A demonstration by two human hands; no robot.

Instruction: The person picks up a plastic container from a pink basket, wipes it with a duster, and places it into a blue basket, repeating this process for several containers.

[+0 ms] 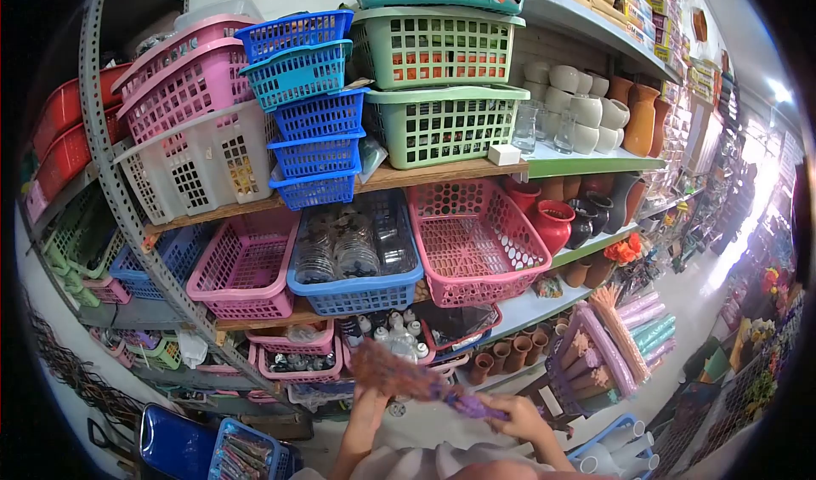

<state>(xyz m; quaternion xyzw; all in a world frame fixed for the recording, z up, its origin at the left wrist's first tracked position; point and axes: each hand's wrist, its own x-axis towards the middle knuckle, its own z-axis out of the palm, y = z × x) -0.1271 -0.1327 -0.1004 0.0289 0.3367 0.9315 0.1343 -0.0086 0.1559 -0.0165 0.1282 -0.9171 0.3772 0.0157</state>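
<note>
Reddish-brown, blurred bundle point(395, 374) with a purple end point(476, 406), in the closed grip of left hand point(369, 405) and right hand point(520, 418).

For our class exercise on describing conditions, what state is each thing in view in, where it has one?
Brown-and-purple shaggy bundle, slanted, held
Left hand, closed on its brown part
Right hand, closed on its purple end
Small blue plastic baskets, stacked
Light-green plastic baskets, stacked
Broad blue plastic basket, loaded, open-topped
Glossy red rounded vase, upright
White rounded pots, stacked
White ceiling light, lit
</note>
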